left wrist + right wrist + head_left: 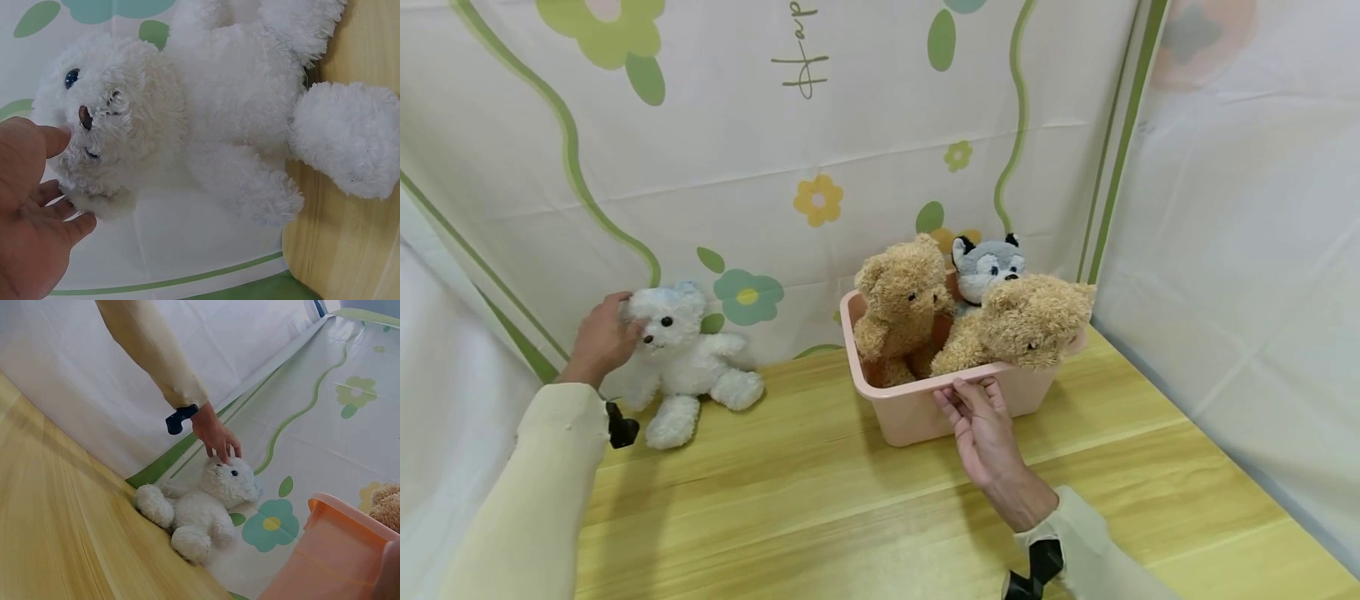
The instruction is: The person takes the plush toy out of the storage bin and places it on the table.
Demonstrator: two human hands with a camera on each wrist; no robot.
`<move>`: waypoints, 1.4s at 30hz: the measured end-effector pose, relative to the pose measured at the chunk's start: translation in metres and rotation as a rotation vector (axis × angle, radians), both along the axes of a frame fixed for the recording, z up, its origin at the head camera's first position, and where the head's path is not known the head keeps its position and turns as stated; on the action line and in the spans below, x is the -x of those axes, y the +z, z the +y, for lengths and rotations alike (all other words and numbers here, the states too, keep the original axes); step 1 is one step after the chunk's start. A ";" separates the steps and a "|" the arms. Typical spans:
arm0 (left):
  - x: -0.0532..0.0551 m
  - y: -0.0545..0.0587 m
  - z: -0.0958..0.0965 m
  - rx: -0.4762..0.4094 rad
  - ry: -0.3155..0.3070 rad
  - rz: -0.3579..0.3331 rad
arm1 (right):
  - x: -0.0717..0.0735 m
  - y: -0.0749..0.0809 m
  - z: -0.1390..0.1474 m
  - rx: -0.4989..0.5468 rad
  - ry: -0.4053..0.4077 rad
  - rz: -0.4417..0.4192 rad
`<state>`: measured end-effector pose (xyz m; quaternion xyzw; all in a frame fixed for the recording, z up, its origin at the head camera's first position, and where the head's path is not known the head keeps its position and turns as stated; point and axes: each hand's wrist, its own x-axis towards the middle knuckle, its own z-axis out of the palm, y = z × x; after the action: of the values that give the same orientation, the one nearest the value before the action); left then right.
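Observation:
A white fluffy teddy bear [681,358] sits against the printed cloth at the left of the table. My left hand [606,337] holds the side of its head, thumb by the face and fingers around the ear, as the left wrist view shows up close. Right of centre stands a pink plastic bin [910,417]. Thumb and fingers of my right hand [988,433] pinch its front rim. Inside the bin are a brown teddy bear [901,292] sitting upright, a second brown bear [1030,321] leaning over the right front rim, and a grey-and-white husky plush [988,271] behind.
The wood-grain table [790,517] ends at the back against a white cloth [880,108] printed with flowers. Another white cloth [1247,250] hangs along the right edge. Bare tabletop lies between the white bear and the bin.

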<state>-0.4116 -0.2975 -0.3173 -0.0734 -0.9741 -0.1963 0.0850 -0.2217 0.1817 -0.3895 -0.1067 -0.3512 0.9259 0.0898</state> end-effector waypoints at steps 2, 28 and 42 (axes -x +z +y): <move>-0.001 0.000 -0.001 0.002 0.003 -0.003 | 0.000 0.000 0.000 -0.001 0.000 -0.002; -0.005 0.016 0.007 -0.041 0.008 -0.052 | -0.001 0.001 -0.002 -0.012 0.005 0.000; 0.001 0.040 0.052 -0.053 -0.095 0.032 | -0.001 0.000 -0.001 -0.012 -0.001 0.001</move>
<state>-0.4122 -0.2456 -0.2774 -0.1202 -0.9625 -0.2245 0.0931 -0.2204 0.1804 -0.3894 -0.1060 -0.3565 0.9238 0.0912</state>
